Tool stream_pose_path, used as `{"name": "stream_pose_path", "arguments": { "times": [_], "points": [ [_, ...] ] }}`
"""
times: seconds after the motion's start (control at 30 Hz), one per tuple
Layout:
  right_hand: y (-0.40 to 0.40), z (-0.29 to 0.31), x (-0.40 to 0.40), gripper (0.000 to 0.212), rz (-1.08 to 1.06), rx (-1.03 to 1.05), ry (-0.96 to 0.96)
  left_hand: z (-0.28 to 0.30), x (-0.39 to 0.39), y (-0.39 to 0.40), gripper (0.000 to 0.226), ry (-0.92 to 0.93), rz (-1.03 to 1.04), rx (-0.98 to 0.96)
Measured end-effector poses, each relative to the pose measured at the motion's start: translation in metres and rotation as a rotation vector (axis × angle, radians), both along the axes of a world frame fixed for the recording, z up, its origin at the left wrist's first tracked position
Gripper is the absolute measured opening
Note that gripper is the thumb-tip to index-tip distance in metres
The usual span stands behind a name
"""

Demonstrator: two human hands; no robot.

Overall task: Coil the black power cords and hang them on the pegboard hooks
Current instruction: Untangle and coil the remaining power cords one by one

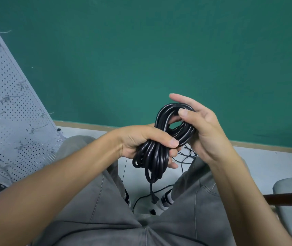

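Cord coil held in both hands.
Left hand clenches its middle; right hand pinches the top loop, right of pegboard.

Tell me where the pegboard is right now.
The pegboard leans at the far left of the head view against the green wall, left of the left hand gripping the cord coil.

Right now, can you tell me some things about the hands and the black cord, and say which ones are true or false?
1. The left hand grips the coiled black cord. True.
2. The coil hangs on a pegboard hook. False: both hands hold it in front of the person; the pegboard stands apart on the left.
3. The right hand touches the coil's upper loop. True.
4. The wall is red. False: it is green.
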State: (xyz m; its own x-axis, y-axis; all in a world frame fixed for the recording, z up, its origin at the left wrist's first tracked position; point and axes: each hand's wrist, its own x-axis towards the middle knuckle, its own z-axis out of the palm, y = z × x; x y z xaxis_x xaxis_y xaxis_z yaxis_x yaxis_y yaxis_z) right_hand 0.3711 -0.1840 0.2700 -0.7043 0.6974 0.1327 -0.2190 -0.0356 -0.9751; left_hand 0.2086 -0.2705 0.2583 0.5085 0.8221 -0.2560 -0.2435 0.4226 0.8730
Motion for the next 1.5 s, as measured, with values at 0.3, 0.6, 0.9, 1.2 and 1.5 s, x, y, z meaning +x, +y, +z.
{"name": "stream_pose_path", "arguments": {
  "times": [0.3, 0.6, 0.9, 1.2, 1.5],
  "points": [
    [-0.007, 0.0, -0.001, 0.046, 0.05, -0.297, 0.141, -0.002, 0.011, 0.001, 0.012, 0.012, 0.051, -0.06],
    [0.012, 0.009, 0.003, 0.045, 0.137, -0.201, 0.032, 0.01, 0.019, 0.009, 0.008, 0.156, 0.22, -0.06],
    [0.027, 0.02, 0.003, 0.055, 0.098, 0.314, -0.431, 0.008, 0.014, 0.01, 0.004, 0.234, 0.199, -0.066],
    [0.018, 0.004, -0.009, 0.033, -0.08, 0.13, -0.164, 0.009, 0.021, 0.011, 0.003, 0.228, 0.299, -0.071],
    [0.019, 0.014, -0.015, 0.026, -0.122, 0.205, -0.272, 0.007, 0.027, 0.011, 0.015, 0.154, 0.409, -0.059]
  ]
}}
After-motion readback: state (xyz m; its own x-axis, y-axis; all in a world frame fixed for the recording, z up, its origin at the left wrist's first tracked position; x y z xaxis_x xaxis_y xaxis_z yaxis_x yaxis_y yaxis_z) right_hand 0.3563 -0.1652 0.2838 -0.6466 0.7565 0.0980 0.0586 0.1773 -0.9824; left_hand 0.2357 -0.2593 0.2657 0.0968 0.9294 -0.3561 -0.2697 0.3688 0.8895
